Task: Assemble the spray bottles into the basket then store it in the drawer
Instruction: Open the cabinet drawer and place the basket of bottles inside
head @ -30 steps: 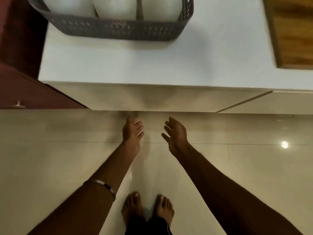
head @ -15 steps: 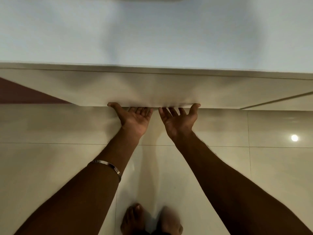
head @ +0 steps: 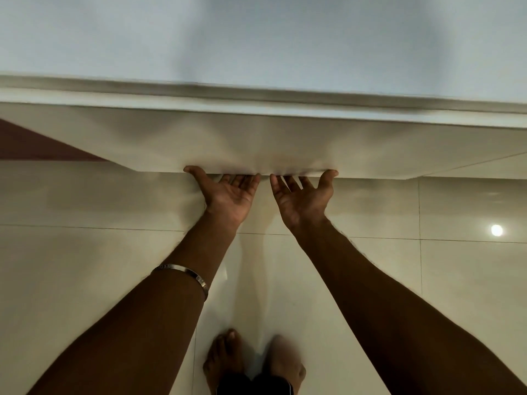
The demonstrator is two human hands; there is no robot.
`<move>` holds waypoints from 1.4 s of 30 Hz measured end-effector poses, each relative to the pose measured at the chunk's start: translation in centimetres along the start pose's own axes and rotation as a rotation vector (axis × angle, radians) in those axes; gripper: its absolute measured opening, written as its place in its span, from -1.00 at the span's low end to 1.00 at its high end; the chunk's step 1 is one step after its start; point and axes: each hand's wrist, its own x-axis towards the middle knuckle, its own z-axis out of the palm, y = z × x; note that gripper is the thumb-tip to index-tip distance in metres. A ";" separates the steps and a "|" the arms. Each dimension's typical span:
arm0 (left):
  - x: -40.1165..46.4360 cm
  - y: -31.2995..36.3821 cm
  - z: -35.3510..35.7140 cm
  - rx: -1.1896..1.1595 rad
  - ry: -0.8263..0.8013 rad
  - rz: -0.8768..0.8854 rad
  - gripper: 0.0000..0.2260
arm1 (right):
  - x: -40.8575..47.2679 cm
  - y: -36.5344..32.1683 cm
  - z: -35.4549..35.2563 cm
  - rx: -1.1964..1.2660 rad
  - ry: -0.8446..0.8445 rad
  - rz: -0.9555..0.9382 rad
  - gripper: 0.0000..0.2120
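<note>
The white drawer front [head: 256, 141] hangs below the white countertop [head: 256, 38]. Both hands are palm-up at its lower edge, side by side. My left hand [head: 228, 195] hooks its fingers under the edge, with the thumb lying on the front face. My right hand [head: 302, 198] grips the same edge just to the right in the same way. The fingertips of both hands are hidden behind the edge. The basket and the spray bottles are out of view.
Glossy beige floor tiles [head: 85, 266] spread below, with my bare feet [head: 225, 357] at the bottom centre. A red-brown cabinet [head: 28, 143] shows at the left. A neighbouring white panel [head: 484, 166] adjoins the drawer front on the right.
Both hands rose from mid-air above the floor to the drawer front's lower edge and took hold of it. The view dropped, so the basket on the countertop left the frame.
</note>
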 end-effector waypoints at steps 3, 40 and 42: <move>-1.1 -0.5 -1.4 0.003 0.015 -0.004 -0.06 | -1.1 0.5 -1.4 0.000 0.007 -0.002 -0.19; -19.9 -10.5 -25.1 0.011 0.147 -0.001 -0.09 | -20.2 8.2 -25.7 0.006 0.076 0.056 -0.30; -20.2 -10.6 -25.7 0.048 0.160 -0.025 -0.14 | -20.2 8.2 -25.6 -0.002 0.071 0.058 -0.28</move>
